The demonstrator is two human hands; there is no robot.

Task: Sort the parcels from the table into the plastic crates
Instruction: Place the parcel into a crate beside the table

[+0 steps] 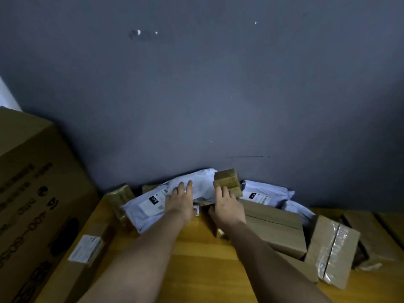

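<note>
Left hand (182, 201) lies flat on a white mailer (153, 206); right hand (227, 206) rests, grip loose, beside a small box (227, 179) on the counter (196, 259).

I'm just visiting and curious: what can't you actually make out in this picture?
- Plastic crates: none in the head view.
- Print on the white mailer label: too small and dim.
- What lies under the left hand and right hand: hidden by them.
- Big carton: cut off by the left edge.
- Taped box contents: sealed.
</note>
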